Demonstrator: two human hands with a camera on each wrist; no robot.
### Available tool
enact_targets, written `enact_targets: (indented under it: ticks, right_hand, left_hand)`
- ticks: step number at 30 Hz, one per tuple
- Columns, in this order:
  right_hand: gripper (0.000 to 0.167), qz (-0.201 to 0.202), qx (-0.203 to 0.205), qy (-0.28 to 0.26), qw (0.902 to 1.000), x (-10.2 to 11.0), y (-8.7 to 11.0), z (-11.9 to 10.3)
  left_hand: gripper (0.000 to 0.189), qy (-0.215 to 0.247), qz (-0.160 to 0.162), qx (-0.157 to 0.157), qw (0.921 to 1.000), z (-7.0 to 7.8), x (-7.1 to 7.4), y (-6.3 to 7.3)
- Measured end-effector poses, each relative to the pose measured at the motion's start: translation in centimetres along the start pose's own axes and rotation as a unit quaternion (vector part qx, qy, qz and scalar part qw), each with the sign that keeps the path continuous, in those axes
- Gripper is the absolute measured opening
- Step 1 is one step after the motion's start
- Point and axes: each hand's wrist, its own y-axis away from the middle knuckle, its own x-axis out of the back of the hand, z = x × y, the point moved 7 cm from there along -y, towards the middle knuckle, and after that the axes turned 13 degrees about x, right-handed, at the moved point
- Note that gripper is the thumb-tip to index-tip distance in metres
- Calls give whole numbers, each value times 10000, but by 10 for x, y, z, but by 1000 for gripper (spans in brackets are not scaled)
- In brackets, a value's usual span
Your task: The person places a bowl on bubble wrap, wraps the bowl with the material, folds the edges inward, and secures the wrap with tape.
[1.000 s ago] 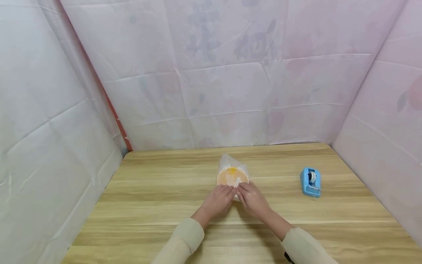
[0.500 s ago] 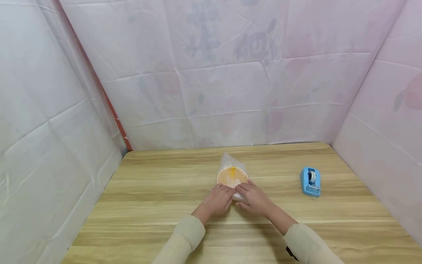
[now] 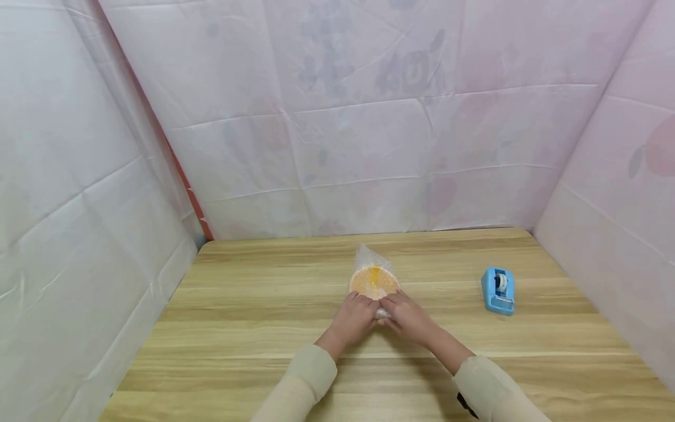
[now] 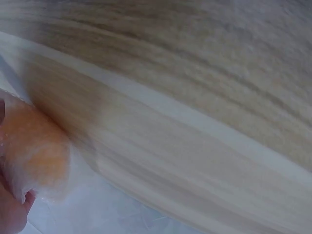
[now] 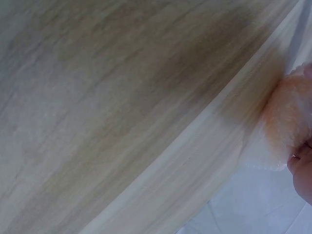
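A round orange thing (image 3: 364,282) with a yellow patch lies in clear bubble wrap (image 3: 371,257) at the middle of the table. A corner of the wrap sticks up past its far side. My left hand (image 3: 354,317) and right hand (image 3: 408,317) meet at the near side, fingers curled over the wrap and pinching it. The left wrist view has the wrapped bundle (image 4: 39,156) at its left edge, with part of a hand on it. At the right edge of the right wrist view, fingers (image 5: 303,178) grip the bundle's film. Whatever lies beneath both hands is hidden.
A blue tape dispenser (image 3: 497,292) with a roll of tape stands to the right on the wood-grain table (image 3: 253,316). Pale printed sheets (image 3: 358,146) hang behind the table and along both sides.
Both hands stay at the near side of the bundle, with small shifts of the fingers over the wrap. The right hand's fingers spread a little and then drew in again. The tape dispenser stays put.
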Motion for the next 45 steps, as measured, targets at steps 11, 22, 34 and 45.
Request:
enact_targets:
  ticks: [11, 22, 34, 45]
  right_hand:
    - [41, 1701, -2384, -2706, 9171, 4, 17, 32]
    - [56, 2233, -3859, -5449, 7102, -12, 33, 56]
    - [54, 2072, -3963, -5799, 6810, -31, 31, 56]
    - [53, 2246, -4178, -5896, 6538, -35, 33, 60]
  left_hand:
    - [24, 290, -238, 216, 9991, -5, -4, -2]
    - [22, 405, -164, 167, 9989, -6, -4, 0]
    - [21, 569, -247, 120, 9980, -7, 1, 6]
    - [17, 674, -207, -71, 9975, -3, 4, 10]
